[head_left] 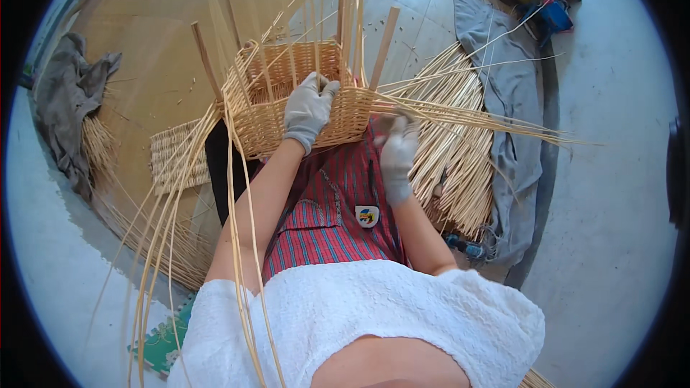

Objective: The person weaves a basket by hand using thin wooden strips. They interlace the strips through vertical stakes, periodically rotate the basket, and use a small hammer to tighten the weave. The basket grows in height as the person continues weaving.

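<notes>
A half-woven rectangular wicker basket point(262, 129) rests on my lap, with wooden posts standing at its corners and long loose strands rising from its walls. My left hand point(309, 111), in a pale work glove, lies against the near wall, its fingers and thumb closed at the rim round an upright strand point(317, 43). Just right of the basket is my right hand point(397, 154), also gloved. It is beside the strands point(467, 115) that fan out from the right corner, and its fingers are smeared by motion. More long strands point(183, 165) trail from the left corner across my left arm.
A thick bundle of peeled wicker rods point(456, 179) lies to the right on grey cloth point(514, 165). At left are a woven panel point(172, 154), another grey cloth point(65, 100) and more rods point(162, 244). Boxes and a blue object point(553, 14) stand far right.
</notes>
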Available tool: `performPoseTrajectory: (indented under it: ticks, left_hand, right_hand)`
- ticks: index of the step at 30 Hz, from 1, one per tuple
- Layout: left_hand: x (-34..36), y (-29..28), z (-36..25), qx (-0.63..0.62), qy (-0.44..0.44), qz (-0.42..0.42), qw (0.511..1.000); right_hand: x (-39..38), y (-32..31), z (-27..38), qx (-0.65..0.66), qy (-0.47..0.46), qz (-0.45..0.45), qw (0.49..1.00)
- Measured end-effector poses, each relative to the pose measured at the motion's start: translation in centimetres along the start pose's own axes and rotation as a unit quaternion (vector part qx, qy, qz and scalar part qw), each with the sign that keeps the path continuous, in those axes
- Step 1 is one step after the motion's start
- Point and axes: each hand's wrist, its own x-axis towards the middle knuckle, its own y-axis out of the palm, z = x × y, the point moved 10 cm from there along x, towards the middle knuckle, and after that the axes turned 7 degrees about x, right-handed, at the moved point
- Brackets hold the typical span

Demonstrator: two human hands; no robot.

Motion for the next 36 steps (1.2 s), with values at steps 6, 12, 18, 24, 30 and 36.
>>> performPoseTrajectory:
  ticks: [6, 12, 18, 24, 30, 36]
  left_hand:
    - [-9.8, -7.5, 2.9, 0.081, 0.084, -0.160, 0.980]
    - [-10.6, -16.9, 6.8, 0.446, -0.030, -0.140, 0.884]
    - [-8.8, -17.9, 11.6, 0.447, -0.041, -0.100, 0.888]
    - [-7.8, -16.7, 11.6, 0.420, -0.016, -0.069, 0.905]
    - [-8.5, -16.9, 12.5, 0.405, -0.008, -0.103, 0.908]
    - [-7.7, -16.9, 13.2, 0.397, 0.005, -0.136, 0.908]
  right_hand:
    - [-6.0, 16.4, 0.2, -0.024, 0.046, 0.232, 0.971]
    - [2.4, 27.6, -8.3, -0.284, 0.180, 0.140, 0.931]
    - [0.7, 27.5, -9.0, -0.142, 0.131, 0.026, 0.981]
    - [0.9, 29.9, -7.9, 0.049, 0.020, 0.165, 0.985]
    - [-2.5, 30.8, 5.6, -0.183, -0.372, 0.125, 0.901]
    - [-4.3, 33.1, 2.8, 0.041, -0.055, 0.416, 0.907]
